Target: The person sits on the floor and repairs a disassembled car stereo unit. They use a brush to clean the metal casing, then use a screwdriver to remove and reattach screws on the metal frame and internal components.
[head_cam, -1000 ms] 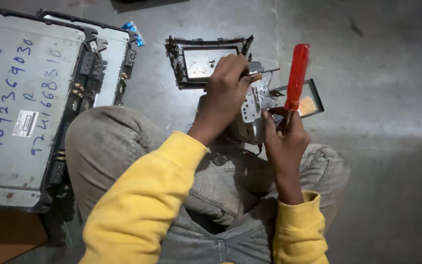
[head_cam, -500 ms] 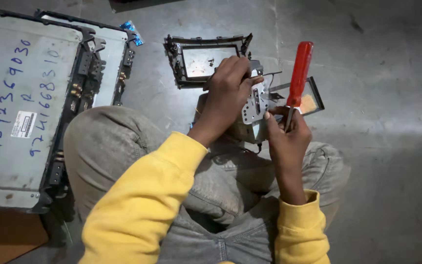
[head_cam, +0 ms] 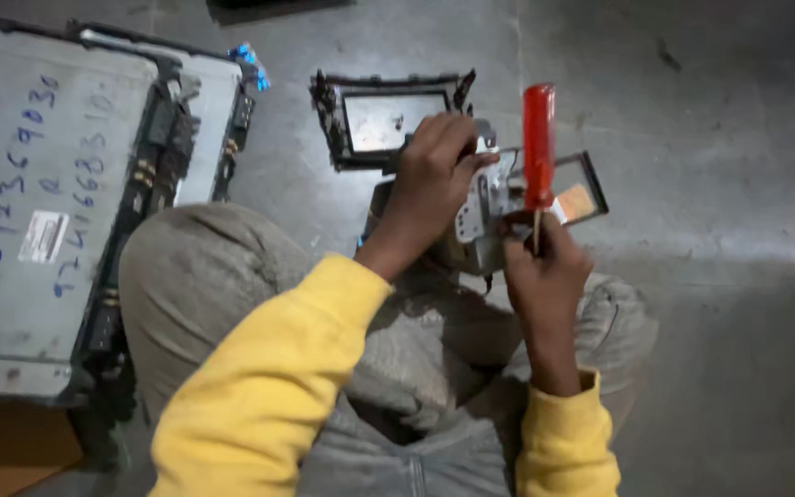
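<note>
While my left hand (head_cam: pixel 430 179) clamped the metal unit (head_cam: pixel 485 216) on my lap, my right hand (head_cam: pixel 545 267) gripped the red screwdriver (head_cam: pixel 537 147), handle toward twelve o'clock, touching the unit's three o'clock edge.

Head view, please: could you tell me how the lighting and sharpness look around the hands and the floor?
In the head view, light is dim and uneven: the concrete floor darkens toward the lower right. The red-handled screwdriver is fairly crisp, while the left hand, right hand and the metal part between them look slightly soft. The framed panel shows pale glare.
</note>
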